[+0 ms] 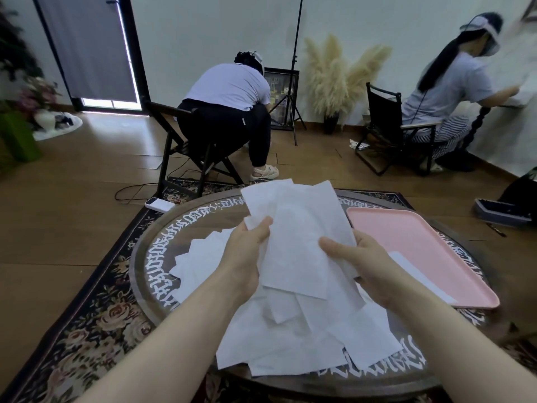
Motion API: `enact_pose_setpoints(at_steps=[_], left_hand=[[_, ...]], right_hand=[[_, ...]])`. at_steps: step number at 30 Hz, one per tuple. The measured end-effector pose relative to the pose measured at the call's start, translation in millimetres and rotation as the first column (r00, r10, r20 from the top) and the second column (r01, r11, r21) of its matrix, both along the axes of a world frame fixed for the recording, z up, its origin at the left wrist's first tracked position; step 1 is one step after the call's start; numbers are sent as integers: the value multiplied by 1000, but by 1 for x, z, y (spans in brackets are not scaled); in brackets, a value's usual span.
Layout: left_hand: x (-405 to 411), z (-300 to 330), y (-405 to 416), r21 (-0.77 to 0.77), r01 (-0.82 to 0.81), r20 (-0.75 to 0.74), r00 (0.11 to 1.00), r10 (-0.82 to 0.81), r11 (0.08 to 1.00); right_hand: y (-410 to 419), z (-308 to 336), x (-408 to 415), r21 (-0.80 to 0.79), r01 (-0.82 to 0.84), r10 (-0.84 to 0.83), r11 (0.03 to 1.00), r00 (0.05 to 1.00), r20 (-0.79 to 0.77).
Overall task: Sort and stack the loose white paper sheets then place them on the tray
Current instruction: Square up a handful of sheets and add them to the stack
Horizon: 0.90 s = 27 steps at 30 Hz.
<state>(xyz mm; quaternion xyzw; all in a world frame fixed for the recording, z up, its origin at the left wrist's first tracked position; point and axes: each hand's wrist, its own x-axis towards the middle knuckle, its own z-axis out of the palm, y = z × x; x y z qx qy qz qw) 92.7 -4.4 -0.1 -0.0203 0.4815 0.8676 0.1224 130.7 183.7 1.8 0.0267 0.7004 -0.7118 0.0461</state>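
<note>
Here, at centre frame, we hold a bundle of white paper sheets (293,239) above a round inscribed table (151,251), left hand (247,251) and right hand (363,266) each gripping one side. More loose sheets (290,341) lie below; the pink tray (412,242) sits at right.
</note>
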Motion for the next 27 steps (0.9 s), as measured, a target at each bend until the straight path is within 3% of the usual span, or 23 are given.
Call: enact_pose_setpoints(at_steps=[3,6,9,14,17,21,27], left_hand=[[2,4,-2,80,53,43,997,-57,995],[3,3,0,15,84,17,996,-84,996],[2,-3,3,-103,-18,-10,1000,17,995],[-4,-3,-3,-89,-116,-60,992,111,989],[-5,-4,-2,-87,-118,-67,991,113,989],[-3,-4,2,-69,-125,-50,991,122,990],[1,-1,9,-72,-94,-27,995,93,993]], right_hand=[[-1,0,2,-8,20,-20,1000,999,-28],[-4,1,5,-16,37,-37,999,998,-59],[-4,0,5,-14,51,-52,999,995,-87],[-2,5,3,-52,145,-153,988,963,-222],[-1,5,3,-21,162,-161,987,946,-281],[-7,5,7,20,149,-142,989,967,-209],[-14,1,7,134,311,-268,941,926,-266]])
